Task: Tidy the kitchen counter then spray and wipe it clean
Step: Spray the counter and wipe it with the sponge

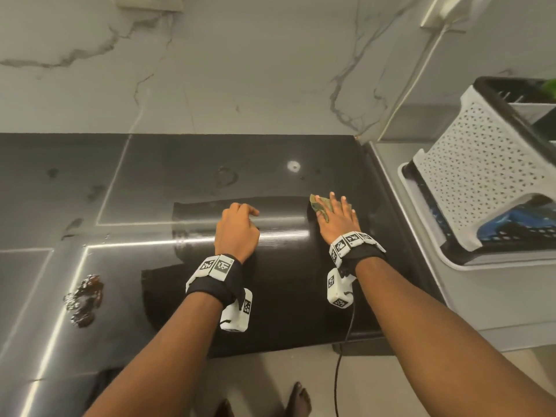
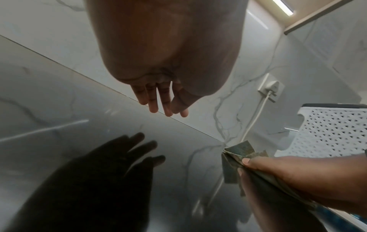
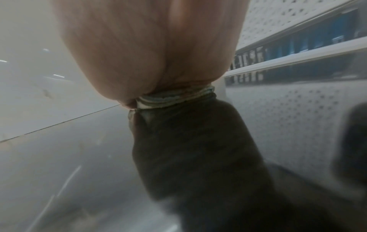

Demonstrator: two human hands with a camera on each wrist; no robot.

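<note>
A folded greenish cloth (image 1: 318, 203) lies on the glossy black counter (image 1: 168, 173) near its right end. My right hand (image 1: 338, 216) presses flat on it with straight, spread fingers; the cloth (image 2: 239, 150) sticks out past them. Under the palm in the right wrist view, only the cloth's folded edge (image 3: 174, 98) shows. My left hand (image 1: 239, 219) hovers just left of the cloth with relaxed fingers (image 2: 157, 102) and holds nothing; its reflection shows in the counter below. A brown spill (image 1: 85, 299) sits at the front left.
A white perforated dish rack (image 1: 481, 176) on a tray stands on the steel drainboard right of the counter. A white ring mark (image 1: 294, 166) and faint smudges (image 1: 225, 176) lie behind the hands. A marble wall (image 1: 240, 70) backs the counter; a white cable (image 2: 256, 116) runs down it.
</note>
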